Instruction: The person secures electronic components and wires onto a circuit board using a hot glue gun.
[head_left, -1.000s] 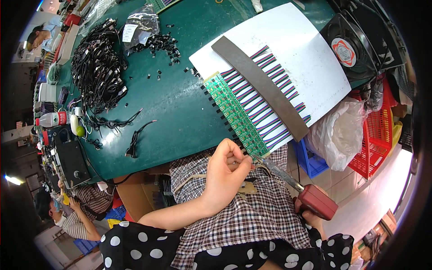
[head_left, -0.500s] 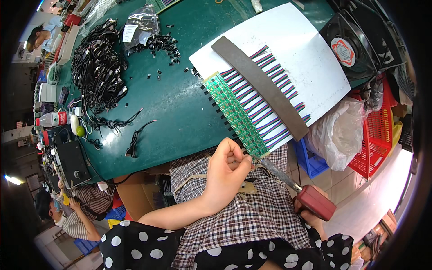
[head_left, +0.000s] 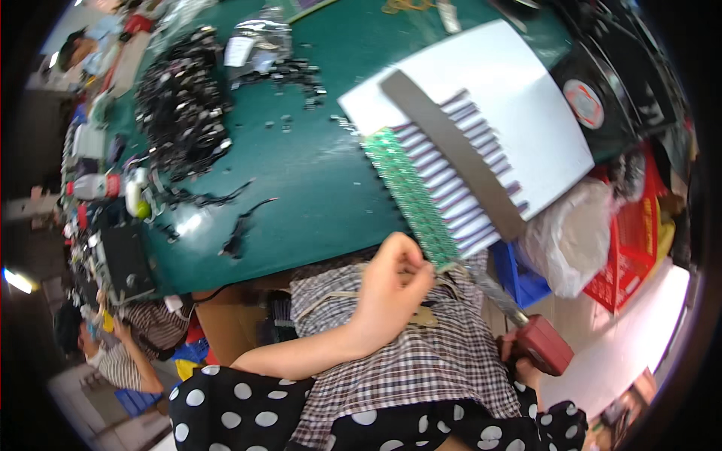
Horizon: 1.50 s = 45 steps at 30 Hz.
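On green tabletop (head_left: 301, 188), at edge of white sheet (head_left: 541, 131): circuit-board panel (head_left: 410, 195). Judged placed along most of one side: wires (head_left: 485, 140). Unverifiable through blur: near-corner completion. Pinched together there, contents unclear: left hand (head_left: 392, 287). Wrapped round red-handled tool (head_left: 547, 344): right hand (head_left: 524, 364).

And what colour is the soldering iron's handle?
The soldering iron's handle is dark red, best seen in the head view.
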Tool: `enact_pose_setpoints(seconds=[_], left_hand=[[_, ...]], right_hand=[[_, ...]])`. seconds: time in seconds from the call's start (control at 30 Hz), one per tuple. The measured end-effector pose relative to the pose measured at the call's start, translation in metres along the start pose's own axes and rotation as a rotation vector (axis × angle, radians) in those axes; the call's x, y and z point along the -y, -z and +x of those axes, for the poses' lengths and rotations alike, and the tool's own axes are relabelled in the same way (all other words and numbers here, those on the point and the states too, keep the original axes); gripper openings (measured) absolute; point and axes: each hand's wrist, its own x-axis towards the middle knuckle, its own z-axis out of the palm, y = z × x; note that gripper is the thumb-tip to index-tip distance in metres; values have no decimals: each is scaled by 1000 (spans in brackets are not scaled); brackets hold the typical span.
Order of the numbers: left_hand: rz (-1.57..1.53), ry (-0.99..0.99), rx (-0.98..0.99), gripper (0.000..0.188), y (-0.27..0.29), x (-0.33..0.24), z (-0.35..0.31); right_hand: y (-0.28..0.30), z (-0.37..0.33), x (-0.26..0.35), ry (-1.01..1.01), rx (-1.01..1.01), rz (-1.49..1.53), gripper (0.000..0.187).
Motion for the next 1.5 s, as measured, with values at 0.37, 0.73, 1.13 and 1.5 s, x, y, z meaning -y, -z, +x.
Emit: enact_pose_setpoints(seconds=[0.37, 0.73, 1.13, 1.5], left_hand=[[1005, -475, -587, 18, 113, -26, 10], [674, -396, -180, 8, 175, -42, 35], [871, -1203, 45, 26, 106, -81, 85], [977, -1156, 107, 30, 89, -75, 115]], right_hand=[[-36, 18, 33, 12, -310, 277, 76], [-76, 38, 69, 46, -221, 216, 67], [-111, 73, 87, 142, -241, 249, 57], [-101, 112, 94, -20, -174, 302, 71]])
